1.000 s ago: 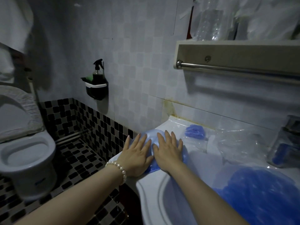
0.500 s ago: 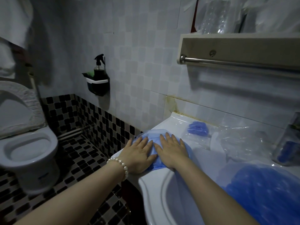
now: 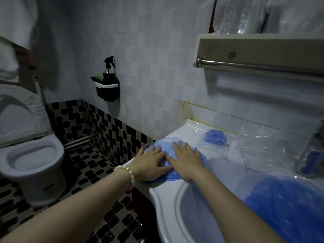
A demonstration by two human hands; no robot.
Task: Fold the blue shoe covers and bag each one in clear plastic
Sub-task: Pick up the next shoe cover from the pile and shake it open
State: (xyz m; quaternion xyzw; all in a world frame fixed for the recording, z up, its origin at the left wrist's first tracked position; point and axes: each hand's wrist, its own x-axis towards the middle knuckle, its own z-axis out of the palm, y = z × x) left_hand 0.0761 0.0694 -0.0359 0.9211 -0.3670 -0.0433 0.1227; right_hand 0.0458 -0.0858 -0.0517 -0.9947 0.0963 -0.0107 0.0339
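A blue shoe cover (image 3: 167, 143) lies spread flat on the left corner of the white sink counter (image 3: 157, 192). My left hand (image 3: 150, 163), with a pearl bracelet at the wrist, presses flat on its left part. My right hand (image 3: 186, 159) presses flat on its right part, fingers straight. Behind them sits a bagged blue shoe cover (image 3: 215, 137) in clear plastic. Loose clear plastic bags (image 3: 263, 151) lie at the back of the counter. A large bag of blue shoe covers (image 3: 287, 206) fills the right of the basin.
The sink basin (image 3: 189, 216) opens below my right forearm. A toilet (image 3: 33, 155) stands at the left on the checkered floor. A black wall caddy with a spray bottle (image 3: 107, 85) hangs on the tiles. A shelf with a towel rail (image 3: 259, 65) hangs above the counter.
Both hands have stayed flat on the blue shoe cover, sliding slightly outward over it as it flattens. The view has shifted a little.
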